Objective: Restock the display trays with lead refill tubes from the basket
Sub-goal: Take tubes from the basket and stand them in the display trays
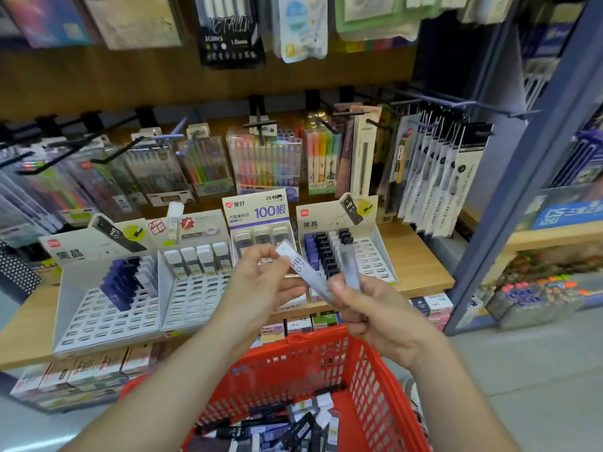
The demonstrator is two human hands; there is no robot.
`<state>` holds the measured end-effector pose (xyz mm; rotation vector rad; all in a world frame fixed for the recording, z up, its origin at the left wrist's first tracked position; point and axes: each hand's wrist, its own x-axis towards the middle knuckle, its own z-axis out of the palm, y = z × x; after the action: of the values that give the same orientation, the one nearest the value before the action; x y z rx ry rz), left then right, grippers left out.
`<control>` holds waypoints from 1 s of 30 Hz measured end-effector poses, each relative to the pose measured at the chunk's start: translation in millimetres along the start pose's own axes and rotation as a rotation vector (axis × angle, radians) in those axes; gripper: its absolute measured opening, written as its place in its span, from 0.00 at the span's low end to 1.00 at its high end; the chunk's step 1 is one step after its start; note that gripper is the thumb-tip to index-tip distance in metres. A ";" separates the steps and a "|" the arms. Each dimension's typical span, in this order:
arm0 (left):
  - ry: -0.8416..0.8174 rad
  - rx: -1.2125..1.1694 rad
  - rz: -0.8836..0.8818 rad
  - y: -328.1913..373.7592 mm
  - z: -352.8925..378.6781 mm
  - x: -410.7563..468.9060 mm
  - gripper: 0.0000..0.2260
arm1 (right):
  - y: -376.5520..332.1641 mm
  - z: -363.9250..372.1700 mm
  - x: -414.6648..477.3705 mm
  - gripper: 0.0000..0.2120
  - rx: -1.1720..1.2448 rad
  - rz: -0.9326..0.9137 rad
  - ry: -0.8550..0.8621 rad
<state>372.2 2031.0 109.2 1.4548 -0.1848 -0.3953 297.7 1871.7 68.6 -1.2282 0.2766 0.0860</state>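
My right hand (368, 311) grips two clear lead refill tubes: one marked HB 0.7 (301, 267) slants up to the left, the other (349, 267) stands nearly upright. My left hand (261, 282) pinches the top end of the slanted tube with its fingertips. Both hands hover above the red basket (375, 380), which holds several loose tubes (287, 425). On the wooden shelf behind stand several white slotted display trays: far left tray (107, 308) with blue and black tubes, a second tray (195, 288) with white-capped tubes, a middle tray (261, 236), and a right tray (368, 256).
Packs of pens and highlighters (264, 161) hang on hooks above the trays. Metal hooks (65, 151) jut out at the left. Boxed stock (81, 370) sits on the shelf below. A blue shelving post (509, 203) rises at the right.
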 end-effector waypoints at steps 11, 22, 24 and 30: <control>-0.076 0.246 -0.028 -23.7 21.3 26.1 0.03 | 26.1 -28.1 19.4 0.05 0.176 0.044 0.144; 0.015 0.594 0.102 -31.5 31.1 92.7 0.05 | 43.3 -58.2 46.1 0.13 0.633 -0.075 0.655; 0.008 0.674 0.143 -31.5 38.2 101.9 0.05 | 44.9 -58.5 48.7 0.10 0.618 -0.116 0.735; -0.002 0.779 0.226 -37.4 50.4 124.8 0.07 | 55.2 -59.0 58.4 0.11 0.583 -0.131 0.901</control>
<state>463.5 1935.6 63.8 2.1678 -0.5422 -0.1339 332.6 1830.1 -15.0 -0.6295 0.9284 -0.6391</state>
